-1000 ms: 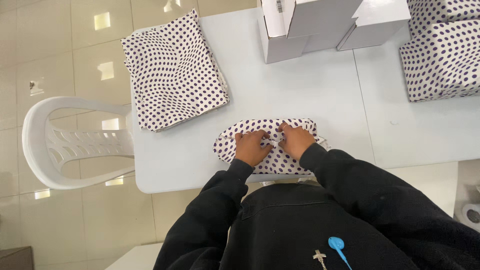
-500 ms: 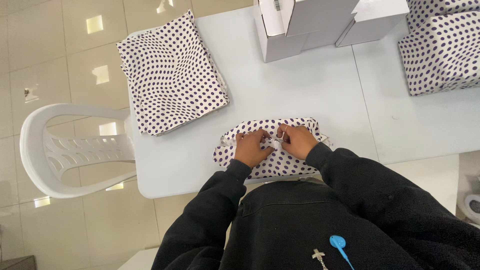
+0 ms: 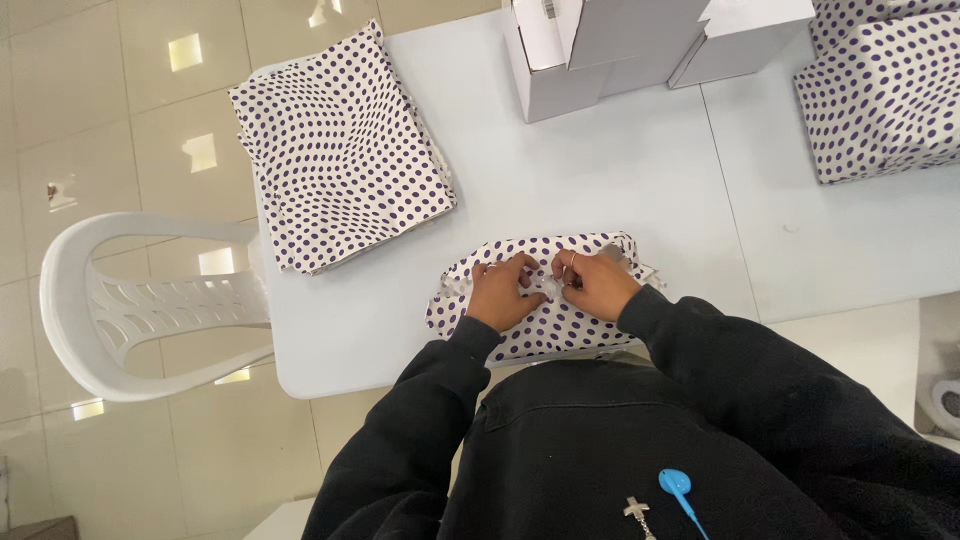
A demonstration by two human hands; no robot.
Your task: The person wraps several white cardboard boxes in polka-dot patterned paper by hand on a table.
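A box wrapped in white paper with purple dots (image 3: 540,328) lies at the near edge of the pale table (image 3: 600,190), right in front of me. My left hand (image 3: 500,293) and my right hand (image 3: 592,283) rest on its top, fingertips meeting at the middle, where they pinch a small fold of the paper. Both arms wear black sleeves.
A stack of dotted wrapping sheets (image 3: 340,150) lies at the table's far left corner. White cardboard boxes (image 3: 620,45) stand at the back. A wrapped dotted box (image 3: 885,95) sits at the far right. A white plastic chair (image 3: 140,310) stands left of the table on the tiled floor.
My hands have stayed on the dotted package, with only small finger movements at the middle fold. The view has shifted slightly.
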